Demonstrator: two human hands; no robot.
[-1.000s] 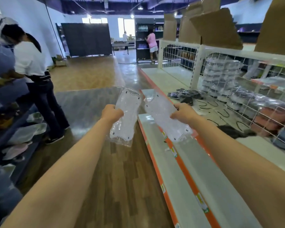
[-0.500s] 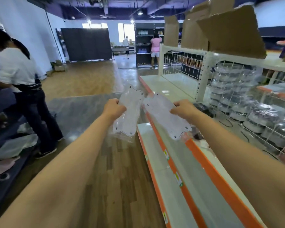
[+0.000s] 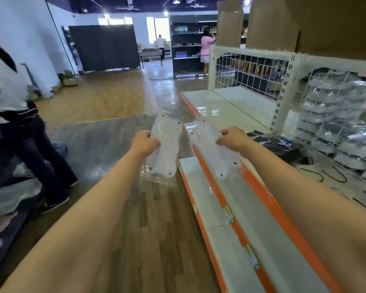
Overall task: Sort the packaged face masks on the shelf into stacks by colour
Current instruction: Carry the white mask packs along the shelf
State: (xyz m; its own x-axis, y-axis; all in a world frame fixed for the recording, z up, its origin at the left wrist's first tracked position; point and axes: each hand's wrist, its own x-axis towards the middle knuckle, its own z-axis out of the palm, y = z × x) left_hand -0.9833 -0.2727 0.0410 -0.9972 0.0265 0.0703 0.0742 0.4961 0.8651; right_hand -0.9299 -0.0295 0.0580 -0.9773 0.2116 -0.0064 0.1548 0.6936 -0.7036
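My left hand grips a white face mask in a clear packet, held out over the floor beside the shelf. My right hand grips a second white packaged mask above the shelf's orange front edge. The two packets hang side by side, apart from each other. On the white shelf to the right lie dark packaged masks. Tall stacks of clear-wrapped masks stand against the wire back panel.
The shelf unit has a lower white tier with orange trim. Cardboard boxes sit on top of the unit. A person in a white top stands at the left by a low surface with more packets. Wooden floor lies between.
The view has swung left and lifted, so the shelf stacks sit further right. Both hands keep their packets, raised slightly and drawn a little closer together.
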